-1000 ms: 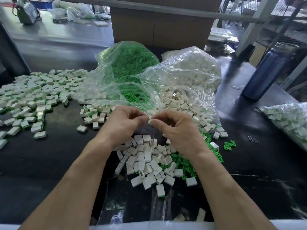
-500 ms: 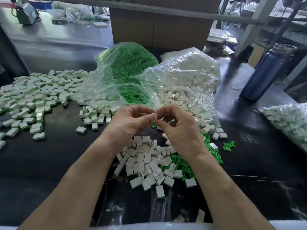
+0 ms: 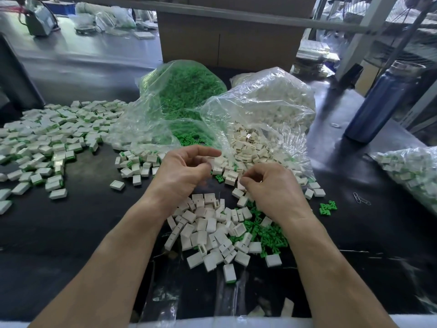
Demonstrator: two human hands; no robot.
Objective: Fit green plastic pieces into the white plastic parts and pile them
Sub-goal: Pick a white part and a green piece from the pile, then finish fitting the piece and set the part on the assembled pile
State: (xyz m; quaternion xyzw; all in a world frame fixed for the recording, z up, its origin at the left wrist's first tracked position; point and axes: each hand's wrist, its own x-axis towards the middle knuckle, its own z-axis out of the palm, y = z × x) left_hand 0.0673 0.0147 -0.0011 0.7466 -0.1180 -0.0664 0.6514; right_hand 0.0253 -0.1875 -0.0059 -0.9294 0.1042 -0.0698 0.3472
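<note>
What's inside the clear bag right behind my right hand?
The clear bag holds loose white plastic parts, spilling from its open mouth toward the right hand. Crinkled plastic glare hides what lies deeper inside.

The left hand (image 3: 186,171) is motion-blurred at its fingertips, so whether it holds a small white plastic part (image 3: 214,161) cannot be told. The right hand (image 3: 272,188) curls its fingers under; anything pinched there is hidden. The clear plastic bag of assembled white-and-green pieces (image 3: 411,176) is cut off at the right edge. The grey machine (image 3: 39,21) far left is too blurred to identify.
</note>
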